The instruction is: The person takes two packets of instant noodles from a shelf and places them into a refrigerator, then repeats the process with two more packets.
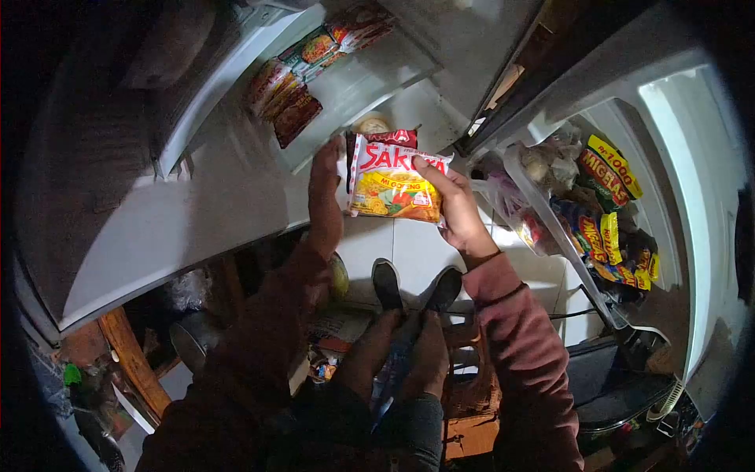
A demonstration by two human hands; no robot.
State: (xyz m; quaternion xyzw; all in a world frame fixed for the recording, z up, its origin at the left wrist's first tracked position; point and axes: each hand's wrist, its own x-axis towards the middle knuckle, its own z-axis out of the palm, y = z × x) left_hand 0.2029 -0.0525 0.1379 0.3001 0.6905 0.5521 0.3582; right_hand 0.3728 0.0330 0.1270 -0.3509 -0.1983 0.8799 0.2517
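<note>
Head view: holding step, right hand gripped MI GORENG packet.
Left hand flanked packet's left edge, grip unclear. Dark red packet showed behind; shelf packets lay beyond. Next move likely needed firm right-hand hold.

Your hands number two: one left hand and one right hand. Between them you have one white Sakura Mi Goreng packet and, behind it, one dark-red packet visible; any further packets there are hidden. Your sleeves count two, your legs two, your dark shoes two. To your upper left, noodle packets number at least three; overlap prevents an exact figure. To your right, one door bin contains at least three Migelas packs.
</note>
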